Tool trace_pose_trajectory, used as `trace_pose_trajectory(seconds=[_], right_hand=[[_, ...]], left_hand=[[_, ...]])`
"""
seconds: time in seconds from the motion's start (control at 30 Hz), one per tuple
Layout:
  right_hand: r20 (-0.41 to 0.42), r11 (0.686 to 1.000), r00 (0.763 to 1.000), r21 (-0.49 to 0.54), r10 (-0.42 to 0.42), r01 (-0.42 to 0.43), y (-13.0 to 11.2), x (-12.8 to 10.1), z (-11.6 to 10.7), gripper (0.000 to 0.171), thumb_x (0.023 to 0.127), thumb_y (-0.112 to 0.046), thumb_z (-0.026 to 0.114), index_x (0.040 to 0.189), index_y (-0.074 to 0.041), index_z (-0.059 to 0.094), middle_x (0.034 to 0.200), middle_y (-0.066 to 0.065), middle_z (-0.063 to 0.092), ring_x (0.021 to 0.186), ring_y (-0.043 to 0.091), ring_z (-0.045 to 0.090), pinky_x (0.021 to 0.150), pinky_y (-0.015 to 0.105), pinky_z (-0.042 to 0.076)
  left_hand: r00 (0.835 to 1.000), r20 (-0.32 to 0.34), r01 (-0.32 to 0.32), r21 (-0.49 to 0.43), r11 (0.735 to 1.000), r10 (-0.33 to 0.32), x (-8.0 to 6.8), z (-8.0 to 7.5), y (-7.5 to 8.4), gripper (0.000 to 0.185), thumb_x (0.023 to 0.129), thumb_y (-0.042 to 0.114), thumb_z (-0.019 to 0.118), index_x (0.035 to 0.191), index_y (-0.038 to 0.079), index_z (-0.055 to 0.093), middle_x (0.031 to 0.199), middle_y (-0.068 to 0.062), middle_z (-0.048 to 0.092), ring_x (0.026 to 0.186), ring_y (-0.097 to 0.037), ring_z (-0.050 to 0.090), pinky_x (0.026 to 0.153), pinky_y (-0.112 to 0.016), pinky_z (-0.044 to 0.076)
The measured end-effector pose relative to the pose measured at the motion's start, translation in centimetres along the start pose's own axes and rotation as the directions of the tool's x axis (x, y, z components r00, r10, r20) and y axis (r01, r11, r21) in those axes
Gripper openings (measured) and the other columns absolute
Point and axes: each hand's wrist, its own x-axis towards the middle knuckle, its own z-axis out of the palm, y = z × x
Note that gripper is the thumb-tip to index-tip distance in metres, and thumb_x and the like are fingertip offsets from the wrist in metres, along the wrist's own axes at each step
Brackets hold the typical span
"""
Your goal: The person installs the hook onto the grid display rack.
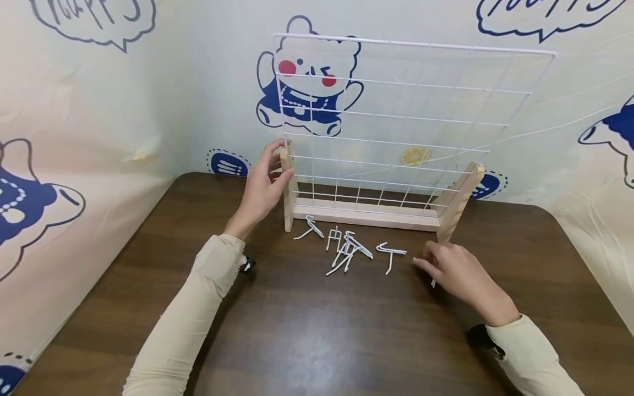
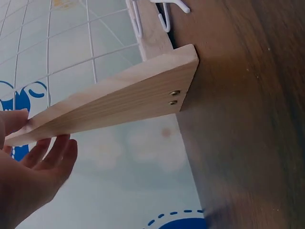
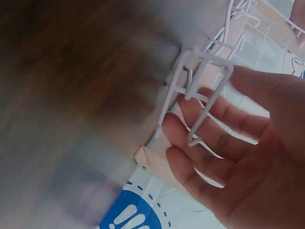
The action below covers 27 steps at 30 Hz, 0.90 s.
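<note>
Several white hooks (image 1: pixel 346 250) lie unhung mid-frame; left hand (image 1: pixel 262 184) pinches the grid stand's post (image 1: pixel 287 187), right hand (image 1: pixel 458 272) seemingly pinches one hook.

1. The left arm, in a cream sleeve, reaches forward, wrist raised.
2. The left hand (image 1: pixel 264 184) stands upright, thumb and fingers (image 2: pixel 56 151) nearly straight and lightly closed.
3. The right arm comes in low from the right.
4. The right hand (image 1: pixel 458 273) lies palm down, fingers (image 3: pixel 217 126) loosely spread and slightly bent.
</note>
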Motion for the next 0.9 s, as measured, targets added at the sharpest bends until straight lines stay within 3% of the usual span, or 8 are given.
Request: trace_pose_trajectory(seconds=[0.13, 0.3, 0.5, 0.7, 0.9], right_hand=[[0.024, 0.999, 0.999, -0.019, -0.031, 0.031, 0.1, 0.0, 0.0, 0.015, 0.084, -0.009, 0.077, 0.086, -0.009, 0.062, 0.061, -0.008, 0.049, 0.053, 0.008, 0.045, 0.053, 0.030, 0.040], [0.052, 0.997, 0.996, -0.044, -0.067, 0.070, 0.1, 0.1, -0.2, 0.013, 0.083, -0.001, 0.075, 0.079, -0.010, 0.066, 0.060, -0.008, 0.048, 0.055, 0.009, 0.044, 0.053, 0.030, 0.040], [-0.039, 0.992, 0.992, -0.040, -0.118, 0.117, 0.1, 0.2, -1.0, 0.014, 0.083, 0.003, 0.072, 0.078, -0.008, 0.065, 0.064, -0.004, 0.049, 0.060, 0.012, 0.046, 0.056, 0.032, 0.042], [-0.129, 0.990, 0.982, -0.012, -0.139, 0.138, 0.2, 0.1, -2.2, 0.012, 0.081, 0.007, 0.072, 0.086, -0.002, 0.067, 0.072, 0.001, 0.058, 0.066, 0.016, 0.051, 0.058, 0.036, 0.046], [-0.184, 0.992, 0.975, -0.002, -0.128, 0.130, 0.3, -0.2, -2.8, 0.015, 0.083, 0.007, 0.072, 0.090, -0.004, 0.065, 0.077, 0.003, 0.063, 0.069, 0.018, 0.055, 0.061, 0.039, 0.048]], left_hand=[[1.000, -0.013, -0.024, -0.003, 1.000, 0.024, 0.1, 0.0, -0.3, 0.052, 0.095, -0.008, 0.059, 0.143, -0.001, 0.042, 0.135, -0.029, 0.055, 0.118, -0.044, 0.059, 0.094, -0.055, 0.050], [0.999, -0.017, -0.027, 0.026, 0.999, 0.028, 0.5, 0.1, -2.4, 0.053, 0.096, -0.005, 0.059, 0.146, 0.006, 0.042, 0.138, -0.026, 0.054, 0.120, -0.042, 0.059, 0.090, -0.057, 0.051], [0.999, -0.018, -0.027, 0.047, 0.999, 0.027, 0.7, 0.1, -4.3, 0.055, 0.098, 0.004, 0.061, 0.147, 0.018, 0.043, 0.140, -0.022, 0.054, 0.120, -0.034, 0.061, 0.088, -0.054, 0.052], [0.999, -0.016, -0.044, 0.058, 0.997, 0.044, 0.7, 0.2, -4.6, 0.056, 0.098, 0.008, 0.062, 0.148, 0.022, 0.042, 0.144, -0.017, 0.052, 0.122, -0.032, 0.061, 0.087, -0.052, 0.053], [0.999, -0.018, -0.048, 0.078, 0.996, 0.050, 0.7, 0.5, -4.5, 0.057, 0.098, 0.007, 0.062, 0.149, 0.022, 0.041, 0.149, -0.010, 0.049, 0.124, -0.029, 0.059, 0.088, -0.051, 0.053]])
